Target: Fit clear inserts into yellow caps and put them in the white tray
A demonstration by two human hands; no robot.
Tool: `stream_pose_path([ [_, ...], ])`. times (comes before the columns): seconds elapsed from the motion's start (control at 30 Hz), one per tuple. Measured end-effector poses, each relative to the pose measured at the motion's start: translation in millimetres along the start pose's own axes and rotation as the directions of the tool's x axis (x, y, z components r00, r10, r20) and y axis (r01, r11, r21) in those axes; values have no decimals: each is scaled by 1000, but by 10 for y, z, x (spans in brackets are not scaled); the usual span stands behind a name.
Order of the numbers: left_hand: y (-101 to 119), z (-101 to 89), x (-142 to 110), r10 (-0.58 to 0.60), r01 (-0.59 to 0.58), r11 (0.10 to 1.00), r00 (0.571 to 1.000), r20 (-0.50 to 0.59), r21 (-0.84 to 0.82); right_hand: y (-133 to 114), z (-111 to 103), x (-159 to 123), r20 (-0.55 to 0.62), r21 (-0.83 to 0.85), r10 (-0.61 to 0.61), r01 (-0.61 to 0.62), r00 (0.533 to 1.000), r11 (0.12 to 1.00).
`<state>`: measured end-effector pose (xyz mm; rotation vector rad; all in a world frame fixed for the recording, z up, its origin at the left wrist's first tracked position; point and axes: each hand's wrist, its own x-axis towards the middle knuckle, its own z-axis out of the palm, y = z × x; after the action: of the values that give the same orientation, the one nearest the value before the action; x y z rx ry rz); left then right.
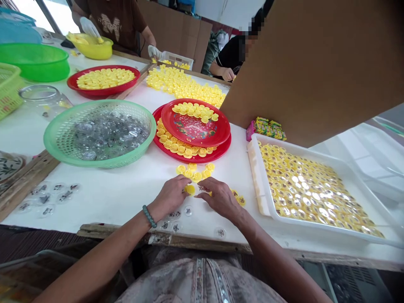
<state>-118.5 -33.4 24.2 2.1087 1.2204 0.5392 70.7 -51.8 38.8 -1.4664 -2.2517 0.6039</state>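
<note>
My left hand (171,194), with a bead bracelet at the wrist, pinches a small round yellow piece (190,190) at its edge. Just to the right, my right hand (221,199) has thumb and index finger closed about a small clear printed disc (203,189), partly hidden by the fingers. Several loose yellow pieces (197,176) lie just beyond my fingertips. Beside my right hand are finished-looking yellow discs with printed pictures (241,200). Clear printed discs (188,211) rest on the white tabletop near my left wrist.
A green colander (52,145) of clear discs stands left. Ahead, a red plate (225,128) sits on a larger red tray (225,151) with yellow pieces. On the right is a white tray (261,202) of printed discs, beneath a leaning cardboard sheet (303,63). Two people work across the table.
</note>
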Motion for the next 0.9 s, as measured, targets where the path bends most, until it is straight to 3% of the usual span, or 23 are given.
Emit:
stream_pose_path([
  [0.27, -90, 112, 26, -49, 52, 994, 998, 26, -98, -24, 145, 36, 30, -78, 29, -26, 999, 997],
  [0.5, -125, 129, 53, -99, 101, 978, 995, 17, -185, 4, 152, 94, 71, -172, -58, 70, 996, 983],
  [0.73, -142, 160, 58, -66, 69, 985, 998, 22, -157, 76, 107, 96, 54, -34, -89, 91, 995, 995],
  [0.9, -127, 175, 103, -75, 75, 986, 997, 6, -152, 52, 88, 114, 128, -70, -115, 125, 985, 990],
])
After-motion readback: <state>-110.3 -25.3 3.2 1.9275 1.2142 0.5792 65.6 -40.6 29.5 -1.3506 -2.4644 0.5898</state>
